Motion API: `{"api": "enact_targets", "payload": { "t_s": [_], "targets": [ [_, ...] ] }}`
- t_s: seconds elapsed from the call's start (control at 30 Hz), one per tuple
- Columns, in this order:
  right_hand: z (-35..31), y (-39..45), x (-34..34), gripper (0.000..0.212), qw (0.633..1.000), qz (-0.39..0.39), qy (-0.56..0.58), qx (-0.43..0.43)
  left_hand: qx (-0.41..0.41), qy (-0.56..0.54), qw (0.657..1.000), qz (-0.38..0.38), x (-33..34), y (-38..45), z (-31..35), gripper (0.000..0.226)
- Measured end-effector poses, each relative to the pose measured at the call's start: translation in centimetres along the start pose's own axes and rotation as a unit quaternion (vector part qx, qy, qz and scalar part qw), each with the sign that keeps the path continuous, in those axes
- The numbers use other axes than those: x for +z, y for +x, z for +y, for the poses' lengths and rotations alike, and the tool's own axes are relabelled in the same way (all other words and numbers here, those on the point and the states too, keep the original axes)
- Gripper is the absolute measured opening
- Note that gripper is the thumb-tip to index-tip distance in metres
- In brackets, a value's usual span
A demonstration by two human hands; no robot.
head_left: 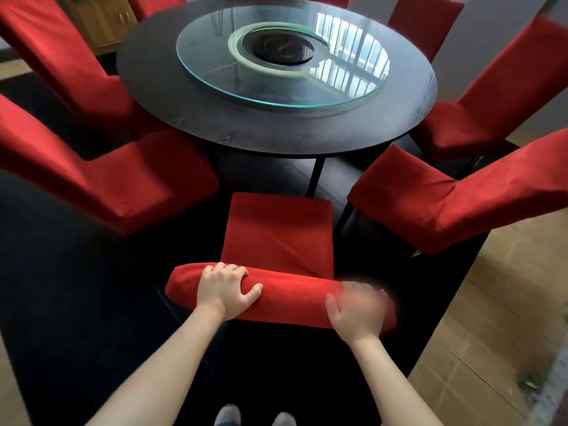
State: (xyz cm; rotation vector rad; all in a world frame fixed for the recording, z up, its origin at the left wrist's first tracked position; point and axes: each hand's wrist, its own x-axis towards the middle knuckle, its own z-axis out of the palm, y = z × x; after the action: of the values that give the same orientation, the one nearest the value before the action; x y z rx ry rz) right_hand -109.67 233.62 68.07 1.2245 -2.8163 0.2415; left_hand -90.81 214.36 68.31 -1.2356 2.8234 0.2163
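The left hand (pixel 226 290) grips the chair (pixel 276 232) by the top of its back, toward the 9 o'clock end. Its fingers curl over the far edge and the thumb is spread along the near face. The chair wears a snug, plain red fabric cover, and its back top is rounded like a bolster. It stands at 6 o'clock of the round table (pixel 276 133), seat facing it. The right hand (pixel 356 312) lies on the 3 o'clock end, too blurred to tell its grip.

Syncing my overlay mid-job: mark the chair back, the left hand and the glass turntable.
chair back (pixel 289 295): head view, bare red top edge between the hands.
left hand (pixel 226 287): head view, back of the hand.
glass turntable (pixel 212 78): head view, bare glass left of centre.
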Motion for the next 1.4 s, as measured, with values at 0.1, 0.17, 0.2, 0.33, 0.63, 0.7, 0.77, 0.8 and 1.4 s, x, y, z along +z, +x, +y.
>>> {"api": "enact_targets", "payload": {
  "t_s": [0.1, 0.17, 0.2, 0.33, 0.63, 0.7, 0.77, 0.8, 1.4],
  "targets": [
    [0.0, 0.5, 0.3, 0.053, 1.0, 0.008, -0.005, -0.003, -0.002, 0.003, 1.0, 0.002, 0.1, 0.2, 0.0, 0.08],
    [-0.1, 0.8, 0.3, 0.053, 1.0, 0.006, -0.009, -0.004, -0.003, 0.003, 1.0, 0.007, 0.1, 0.4, -0.1, 0.079],
    [-0.1, 0.9, 0.2, 0.053, 1.0, 0.003, -0.01, -0.005, -0.005, 0.0, 1.0, 0.01, 0.1, 0.6, -0.2, 0.079],
    [-0.4, 1.7, 0.1, 0.053, 1.0, -0.01, -0.015, -0.015, -0.011, 0.005, 1.0, 0.013, 0.1, 1.4, -0.4, 0.079],
    [-1.4, 4.3, 0.5, 0.051, 0.999, 0.003, -0.023, -0.037, -0.028, 0.015, 0.999, 0.02, -0.3, 3.8, -1.3, 0.078],
    [-1.4, 5.0, 0.5, 0.051, 0.999, -0.001, -0.024, -0.035, -0.029, 0.019, 0.999, 0.016, -0.4, 4.4, -1.2, 0.079],
    [-1.5, 5.6, 0.4, 0.052, 0.999, -0.012, -0.027, -0.034, -0.029, 0.025, 0.999, 0.014, -0.5, 4.9, -1.2, 0.081],
    [-1.6, 5.8, 0.4, 0.052, 0.999, -0.014, -0.028, -0.034, -0.029, 0.026, 0.999, 0.013, -0.5, 5.1, -1.2, 0.081],
    [-1.9, 6.7, 0.7, 0.054, 1.0, -0.019, -0.011, -0.009, -0.023, 0.027, 0.999, 0.022, -0.4, 6.5, -1.6, 0.08]
  ]
}}
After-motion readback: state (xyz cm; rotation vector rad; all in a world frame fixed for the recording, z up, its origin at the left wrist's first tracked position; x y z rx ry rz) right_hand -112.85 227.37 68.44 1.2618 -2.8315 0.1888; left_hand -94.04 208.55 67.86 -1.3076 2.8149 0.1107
